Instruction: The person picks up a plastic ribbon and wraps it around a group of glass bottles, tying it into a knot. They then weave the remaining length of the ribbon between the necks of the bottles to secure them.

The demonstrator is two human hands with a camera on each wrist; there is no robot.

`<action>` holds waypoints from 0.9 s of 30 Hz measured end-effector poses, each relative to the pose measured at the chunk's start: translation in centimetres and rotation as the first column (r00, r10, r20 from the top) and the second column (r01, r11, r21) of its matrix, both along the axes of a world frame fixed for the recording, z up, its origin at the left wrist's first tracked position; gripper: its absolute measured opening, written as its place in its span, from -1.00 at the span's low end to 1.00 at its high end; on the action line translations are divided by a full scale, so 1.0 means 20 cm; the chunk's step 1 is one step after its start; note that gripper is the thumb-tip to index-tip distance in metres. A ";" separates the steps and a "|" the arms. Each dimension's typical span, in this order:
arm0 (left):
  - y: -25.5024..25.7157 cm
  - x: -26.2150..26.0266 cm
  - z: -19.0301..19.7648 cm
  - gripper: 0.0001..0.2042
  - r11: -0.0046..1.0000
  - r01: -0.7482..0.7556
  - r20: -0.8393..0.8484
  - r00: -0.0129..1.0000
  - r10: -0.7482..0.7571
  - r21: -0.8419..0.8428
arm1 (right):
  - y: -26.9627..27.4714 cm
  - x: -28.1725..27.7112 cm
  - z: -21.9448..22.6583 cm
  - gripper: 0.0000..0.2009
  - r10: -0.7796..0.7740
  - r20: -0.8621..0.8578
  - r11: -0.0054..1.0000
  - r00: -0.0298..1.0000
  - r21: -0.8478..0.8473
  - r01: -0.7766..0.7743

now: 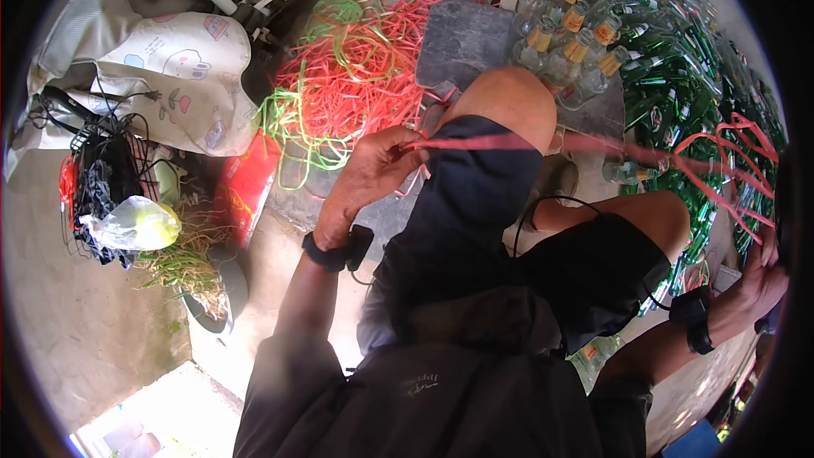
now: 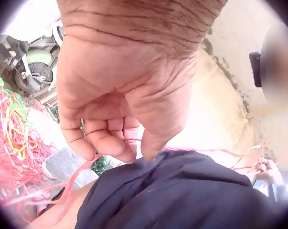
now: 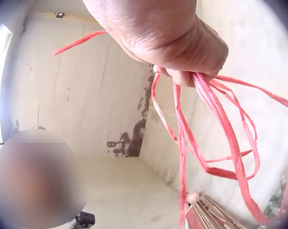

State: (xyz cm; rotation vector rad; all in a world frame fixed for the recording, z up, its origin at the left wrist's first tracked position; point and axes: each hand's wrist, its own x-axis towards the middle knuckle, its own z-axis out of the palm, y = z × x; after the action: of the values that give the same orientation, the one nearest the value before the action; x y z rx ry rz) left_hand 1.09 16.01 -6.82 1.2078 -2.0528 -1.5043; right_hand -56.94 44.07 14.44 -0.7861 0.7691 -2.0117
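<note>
A red plastic strip point(image 1: 509, 142) stretches across the person's knee from one hand to the other, blurred along its middle in the head view. My left hand point(image 1: 373, 171) pinches it between thumb and curled fingers; the left wrist view shows the strip point(image 2: 201, 150) running out past the thumb tip. At the far right, my right hand point(image 1: 761, 282) grips the other end. Several loose loops of red strip point(image 3: 225, 119) hang from that fist in the right wrist view. Left of the knee lies a tangled heap of red and green strips point(image 1: 365, 76).
Many green bottles point(image 1: 670, 76) are heaped along the right, with clear bottles point(image 1: 572, 47) standing beside them on a dark slab. On the left are a patterned cloth cover point(image 1: 186, 68), a plastic bag point(image 1: 136, 225) and a bunch of rooted stalks point(image 1: 199, 276).
</note>
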 end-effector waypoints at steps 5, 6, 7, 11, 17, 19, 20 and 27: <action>0.05 0.08 0.09 -0.89 0.980 -0.102 -0.215 0.974 0.064 -0.169 | -0.08 0.19 -0.10 -0.85 -0.430 -0.120 0.892 0.895 0.094 0.441; 0.10 0.03 0.18 -0.89 0.973 -0.133 -0.229 0.969 0.089 -0.186 | -0.16 0.37 -0.13 -0.88 -0.418 -0.187 0.883 0.889 0.144 0.446; 0.13 -0.01 0.27 -0.89 0.973 -0.131 -0.228 0.970 0.087 -0.188 | -0.25 0.55 -0.17 -0.86 -0.400 -0.259 0.870 0.879 0.193 0.453; 0.23 -0.16 0.44 -0.88 0.928 0.057 -0.162 0.979 -0.125 -0.369 | -0.51 1.18 -0.32 -0.76 -0.140 -0.532 0.924 0.835 0.233 0.303; 0.36 -0.35 0.53 -0.90 0.892 0.176 -0.233 0.928 -0.292 -0.416 | -0.66 1.53 -0.41 -0.82 0.163 -0.895 0.981 0.416 0.192 0.029; 0.37 -0.37 0.50 -0.90 0.903 0.118 -0.346 0.897 -0.275 -0.413 | -0.62 1.52 -0.39 -0.85 0.451 -0.742 0.878 0.497 0.468 -0.099; 0.36 -0.35 0.49 -0.92 0.900 0.150 -0.283 0.917 -0.282 -0.410 | -0.59 1.49 -0.39 -0.87 0.651 -0.533 0.717 0.541 0.665 -0.208; 0.36 -0.32 0.50 -0.90 0.919 0.107 -0.299 0.926 -0.232 -0.380 | -0.56 1.48 -0.48 -0.80 0.388 -0.793 0.901 0.470 0.433 -0.013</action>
State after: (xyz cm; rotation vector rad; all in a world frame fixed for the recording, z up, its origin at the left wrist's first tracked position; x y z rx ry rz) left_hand -5.24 23.29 3.21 0.5950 -2.1099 -1.2264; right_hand -27.25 32.83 4.81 -1.6127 1.4902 -1.0535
